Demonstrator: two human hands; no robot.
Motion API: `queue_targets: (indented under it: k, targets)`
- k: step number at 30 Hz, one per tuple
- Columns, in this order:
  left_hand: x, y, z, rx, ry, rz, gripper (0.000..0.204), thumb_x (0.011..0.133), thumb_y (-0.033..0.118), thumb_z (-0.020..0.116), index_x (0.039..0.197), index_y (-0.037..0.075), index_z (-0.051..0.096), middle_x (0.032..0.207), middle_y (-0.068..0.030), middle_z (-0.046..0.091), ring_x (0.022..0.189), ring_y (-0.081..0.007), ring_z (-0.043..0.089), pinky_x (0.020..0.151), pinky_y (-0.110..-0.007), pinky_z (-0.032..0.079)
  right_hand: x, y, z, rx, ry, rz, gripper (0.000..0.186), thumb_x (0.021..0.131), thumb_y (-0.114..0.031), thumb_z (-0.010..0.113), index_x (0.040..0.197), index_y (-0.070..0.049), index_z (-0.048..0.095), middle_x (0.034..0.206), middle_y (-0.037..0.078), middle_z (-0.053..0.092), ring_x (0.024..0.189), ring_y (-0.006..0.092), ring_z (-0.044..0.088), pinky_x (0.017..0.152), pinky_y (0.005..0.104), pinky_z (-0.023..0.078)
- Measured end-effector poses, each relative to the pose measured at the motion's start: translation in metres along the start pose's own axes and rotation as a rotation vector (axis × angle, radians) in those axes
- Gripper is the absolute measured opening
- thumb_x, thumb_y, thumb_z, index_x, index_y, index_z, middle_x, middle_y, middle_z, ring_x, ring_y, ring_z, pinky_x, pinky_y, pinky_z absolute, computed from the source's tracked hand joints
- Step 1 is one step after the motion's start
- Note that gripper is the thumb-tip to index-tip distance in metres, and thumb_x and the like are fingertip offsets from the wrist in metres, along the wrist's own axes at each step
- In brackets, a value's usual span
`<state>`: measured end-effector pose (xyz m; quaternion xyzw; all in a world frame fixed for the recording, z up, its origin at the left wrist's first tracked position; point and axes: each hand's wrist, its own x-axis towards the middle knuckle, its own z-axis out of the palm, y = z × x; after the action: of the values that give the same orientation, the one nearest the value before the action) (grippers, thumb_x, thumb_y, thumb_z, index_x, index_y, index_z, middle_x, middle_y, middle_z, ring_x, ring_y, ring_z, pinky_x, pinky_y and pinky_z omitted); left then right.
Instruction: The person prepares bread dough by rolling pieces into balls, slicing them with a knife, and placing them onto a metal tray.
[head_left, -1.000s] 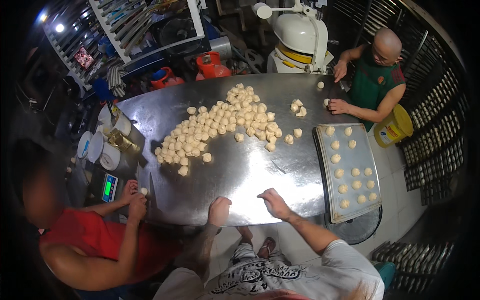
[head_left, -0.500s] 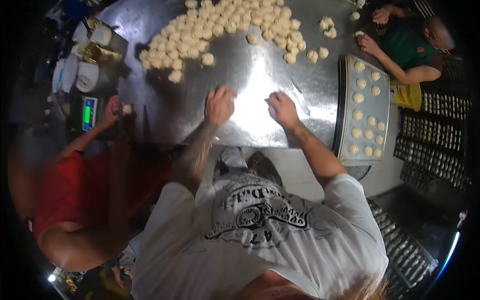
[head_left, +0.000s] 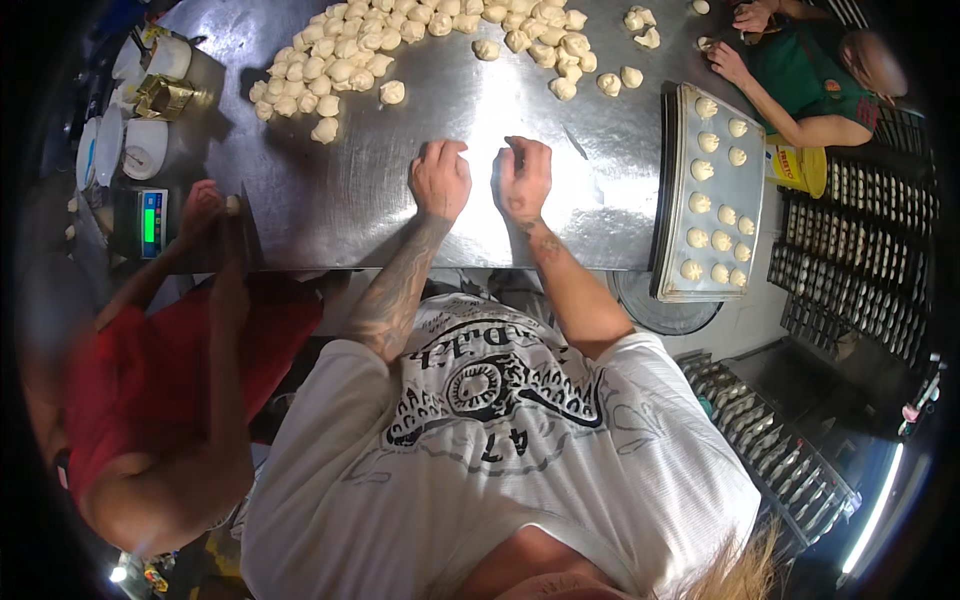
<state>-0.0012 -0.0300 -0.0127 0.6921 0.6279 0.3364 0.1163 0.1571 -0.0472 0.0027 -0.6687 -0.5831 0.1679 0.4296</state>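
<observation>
My left hand (head_left: 441, 180) is on the steel table (head_left: 370, 185), fingers loosely bent and apart, with nothing visible in it. Just to its right, not touching it, my right hand (head_left: 523, 178) has its fingers curled down over the steel; whatever may lie under them is hidden. Beyond both hands lies a pile of pale dough balls (head_left: 350, 45), with a few loose ones (head_left: 392, 92). A thin flat piece (head_left: 575, 140), too small to identify, lies beyond my right hand.
Right are a tray of shaped dough (head_left: 675, 180), a yellow bucket (head_left: 810, 170) and dark racks (head_left: 850, 250). Left are a digital scale (head_left: 138, 222) and containers (head_left: 147, 150). A co-worker in red (head_left: 170, 390) and another in green (head_left: 805, 85) handle small pieces.
The view has tilted down toward my shirt. My hands have moved forward on the table, away from its near edge. My right hand has turned more upright in the picture.
</observation>
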Motion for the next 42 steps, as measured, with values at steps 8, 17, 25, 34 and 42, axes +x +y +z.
queue_targets:
  k: [8,17,25,34,42]
  targets:
    - [-0.022,0.006,-0.044,-0.108,0.048,0.0,0.032,0.091,0.009,0.075,0.122,0.009,0.071,0.126,-0.013,0.064,0.118,-0.0373,0.064,0.105,-0.049,0.051,0.037,0.082,-0.128,-0.437,-0.293,0.209,0.038,0.091,-0.031,0.081,0.116,-0.003,0.076,0.105,0.02,0.074,0.1,0.04,0.071,0.091,0.0479,0.056]
    - [-0.054,0.062,0.02,-0.103,-0.318,0.016,0.059,0.089,0.034,0.084,0.141,0.013,0.064,0.131,-0.0091,0.067,0.127,-0.0274,0.061,0.109,-0.044,0.042,-0.001,0.027,-0.171,0.12,-0.676,0.292,0.03,0.096,-0.028,0.083,0.105,0.0,0.076,0.08,0.014,0.072,0.07,0.0197,0.064,0.069,0.034,0.054]
    - [-0.06,0.075,0.019,-0.146,-0.279,-0.022,0.038,0.095,0.029,0.082,0.129,0.015,0.073,0.118,-0.0033,0.071,0.117,-0.023,0.066,0.106,-0.041,0.041,-0.021,0.011,-0.143,-0.138,-0.535,-0.092,0.038,0.099,-0.014,0.07,0.137,-0.016,0.071,0.108,0.017,0.071,0.092,0.0398,0.073,0.084,0.0482,0.062]
    - [-0.057,0.075,0.019,-0.226,-0.33,-0.061,0.035,0.095,0.03,0.082,0.126,0.015,0.074,0.116,-0.0031,0.072,0.116,-0.0189,0.065,0.106,-0.042,0.036,-0.013,-0.018,-0.137,-0.182,-0.539,0.051,0.042,0.097,-0.009,0.069,0.137,-0.022,0.073,0.118,0.015,0.069,0.101,0.0387,0.073,0.089,0.0485,0.061]
    - [-0.058,0.076,0.024,-0.238,-0.201,0.0,0.032,0.094,0.031,0.083,0.121,0.016,0.075,0.113,-0.0025,0.072,0.111,-0.0173,0.065,0.103,-0.042,0.034,-0.037,0.002,-0.178,-0.256,-0.576,-0.013,0.038,0.099,-0.011,0.066,0.134,-0.021,0.074,0.112,0.011,0.071,0.101,0.0337,0.071,0.087,0.0467,0.061]
